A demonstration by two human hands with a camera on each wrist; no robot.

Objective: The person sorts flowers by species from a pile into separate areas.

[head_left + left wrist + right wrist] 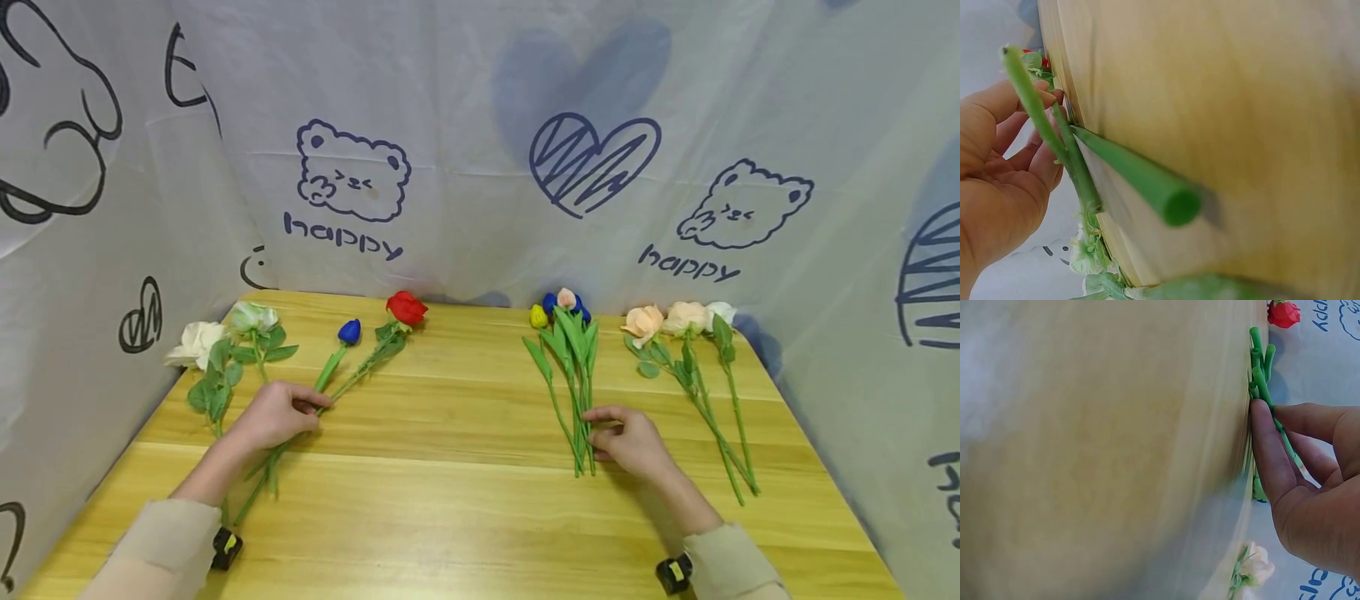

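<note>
On the left of the table, my left hand [281, 414] pinches the stem of a red rose [407, 308], whose bloom points to the back. A single blue tulip [349, 332] lies beside it, and its smooth stem [1138, 174] runs apart from the fingers in the left wrist view. Right of centre is a bunch of tulips [573, 342] with blue, yellow and pink heads. Thumb and fingers of my right hand [630, 442] grip it low on the stems from the right side. Several cut stem ends [1259, 378] stick out past the fingertips in the right wrist view.
A white rose [197, 343] and a pale green rose [253, 317] lie at the far left. Two peach roses [686, 318] and another white rose [722, 313] lie at the right. A printed cloth [450, 208] hangs behind the wooden table [450, 517] and along its sides.
</note>
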